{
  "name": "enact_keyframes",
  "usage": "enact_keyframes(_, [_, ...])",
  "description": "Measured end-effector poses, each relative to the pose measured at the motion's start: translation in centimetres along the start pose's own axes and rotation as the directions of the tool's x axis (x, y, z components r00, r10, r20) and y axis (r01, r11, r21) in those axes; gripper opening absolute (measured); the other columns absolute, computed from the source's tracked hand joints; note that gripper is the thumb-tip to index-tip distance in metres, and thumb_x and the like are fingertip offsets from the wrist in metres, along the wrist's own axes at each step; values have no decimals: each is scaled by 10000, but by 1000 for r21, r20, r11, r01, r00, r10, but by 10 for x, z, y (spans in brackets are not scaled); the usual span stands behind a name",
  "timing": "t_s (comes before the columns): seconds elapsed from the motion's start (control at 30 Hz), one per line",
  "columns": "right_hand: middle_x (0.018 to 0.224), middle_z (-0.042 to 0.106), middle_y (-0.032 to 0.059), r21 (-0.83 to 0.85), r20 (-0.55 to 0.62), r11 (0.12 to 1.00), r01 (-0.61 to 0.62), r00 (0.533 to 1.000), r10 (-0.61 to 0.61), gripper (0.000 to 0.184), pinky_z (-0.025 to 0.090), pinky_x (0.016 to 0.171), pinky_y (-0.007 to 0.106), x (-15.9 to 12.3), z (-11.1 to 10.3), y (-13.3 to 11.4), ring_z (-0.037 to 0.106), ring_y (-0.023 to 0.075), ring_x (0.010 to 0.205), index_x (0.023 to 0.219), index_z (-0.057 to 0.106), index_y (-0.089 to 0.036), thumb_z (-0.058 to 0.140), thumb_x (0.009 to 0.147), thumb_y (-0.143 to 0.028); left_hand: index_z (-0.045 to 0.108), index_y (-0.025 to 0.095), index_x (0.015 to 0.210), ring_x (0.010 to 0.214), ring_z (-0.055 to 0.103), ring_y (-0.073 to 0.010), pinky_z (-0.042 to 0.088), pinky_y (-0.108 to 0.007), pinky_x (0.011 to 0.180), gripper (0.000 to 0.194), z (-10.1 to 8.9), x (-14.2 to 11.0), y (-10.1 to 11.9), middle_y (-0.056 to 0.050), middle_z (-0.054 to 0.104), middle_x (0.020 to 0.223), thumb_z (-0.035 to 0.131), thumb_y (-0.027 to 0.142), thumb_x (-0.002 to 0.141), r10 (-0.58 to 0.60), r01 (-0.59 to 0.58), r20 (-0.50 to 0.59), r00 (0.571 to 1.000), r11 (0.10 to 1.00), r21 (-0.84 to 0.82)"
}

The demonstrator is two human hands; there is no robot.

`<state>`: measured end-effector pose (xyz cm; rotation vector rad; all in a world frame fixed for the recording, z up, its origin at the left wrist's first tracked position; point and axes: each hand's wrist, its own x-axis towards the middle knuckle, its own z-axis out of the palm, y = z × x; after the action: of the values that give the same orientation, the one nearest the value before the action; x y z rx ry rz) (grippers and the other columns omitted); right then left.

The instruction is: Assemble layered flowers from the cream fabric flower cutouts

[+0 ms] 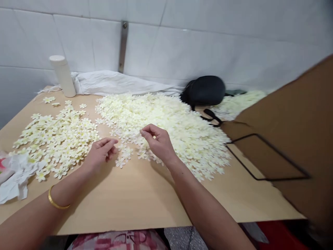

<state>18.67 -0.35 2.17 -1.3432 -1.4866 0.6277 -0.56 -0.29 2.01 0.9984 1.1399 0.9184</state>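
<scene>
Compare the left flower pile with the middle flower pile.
The left flower pile is smaller; the middle flower pile spreads far wider. Yellow centres show clearly in the left flower pile, while the middle flower pile looks paler, its centres mostly faint. Both are loose heaps of pale, petalled flowers on the same table.

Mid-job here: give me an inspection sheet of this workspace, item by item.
Surface: wood-toned tabletop, partly covered by flowers.
Job's things: large flower pile; smaller flower pile to its left.
Clutter: white bottle, white cloth, black case, crumpled tissue.
Hands: left hand beside loose flowers; right hand pinched at the large pile's near side; whether either holds anything is unclear.
Cables: none identifiable.
Surroundings: tiled wall, metal strip; at right, brown panel and black wire frame.
</scene>
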Motion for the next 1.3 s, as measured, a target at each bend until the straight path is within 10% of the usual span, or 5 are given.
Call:
enact_keyframes(0.33, [574, 477, -28, 73, -448, 989, -129, 881, 148, 250, 358, 597, 260, 29, -76, 48, 420, 108, 578, 586, 496, -191, 547, 645, -429, 622, 70, 794, 440, 478, -72, 407, -157, 361, 214, -3, 9, 4, -50, 542, 595, 486, 222, 857, -301, 304, 60, 952, 900, -314])
enact_keyframes(0.63, [640, 566, 11, -91, -504, 984, -152, 860, 87, 154, 402, 632, 294, 34, -74, 70, 488, 149, 626, 672, 554, -176, 516, 691, -325, 622, 51, 778, 662, 639, -142, 563, -205, 565, 143, -7, 14, 14, -107, 617, 710, 489, 94, 809, -251, 227, -15, 968, 899, -375])
enact_keyframes(0.77, [777, 593, 48, -294, -514, 956, -19, 846, -142, 102, 379, 798, 353, 10, -60, 56, 507, 191, 802, 727, 565, -184, 490, 756, -246, 596, 67, 793, 701, 653, -154, 567, -240, 673, 177, -8, 16, 10, -86, 627, 697, 510, -35, 677, -170, 144, -30, 985, 906, -398])
enact_keyframes(0.97, [751, 609, 47, -489, 89, 728, 481, 858, -506, 131, 360, 730, 344, -14, -15, 26, 489, 198, 799, 761, 638, -199, 521, 816, -179, 547, 75, 838, 661, 657, -148, 550, -269, 682, 250, -15, 24, 0, -70, 635, 673, 489, -70, 642, -103, 76, -68, 992, 945, -317])
enact_keyframes(1.3, [853, 586, 70, -558, 532, 568, 604, 786, -313, 179, 268, 743, 358, -17, 11, 26, 412, 218, 892, 766, 677, -213, 514, 838, -203, 506, 105, 910, 526, 623, -131, 486, -215, 489, 178, -12, 18, 1, -62, 631, 649, 501, 23, 752, -97, 94, -18, 995, 985, -146])
